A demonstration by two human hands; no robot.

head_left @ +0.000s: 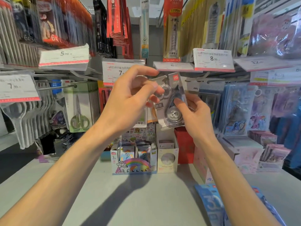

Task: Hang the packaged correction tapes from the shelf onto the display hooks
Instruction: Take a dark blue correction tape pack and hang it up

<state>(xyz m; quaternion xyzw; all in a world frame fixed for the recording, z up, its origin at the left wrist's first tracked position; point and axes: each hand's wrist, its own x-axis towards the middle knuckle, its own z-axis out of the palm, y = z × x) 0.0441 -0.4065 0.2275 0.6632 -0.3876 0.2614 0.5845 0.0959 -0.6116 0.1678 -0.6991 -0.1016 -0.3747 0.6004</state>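
Note:
A packaged grey correction tape (175, 101) is held up at the centre, its red-topped card tilted toward the hook row under the price tags. My right hand (194, 115) grips the pack's lower right, thumb across the front. My left hand (132, 98) pinches the top left of a second pack (160, 88) just behind it, near the hook (162, 77). Blue packaged correction tapes (211, 204) lie on the shelf at the lower right, partly behind my right forearm.
Price tags (213, 60) hang above the hooks. Green scissors packs (79, 108) hang at left, card packs (236, 110) at right. A rainbow display box (133, 162), a white box (167, 154) and a red box (185, 144) stand on the grey shelf (114, 201).

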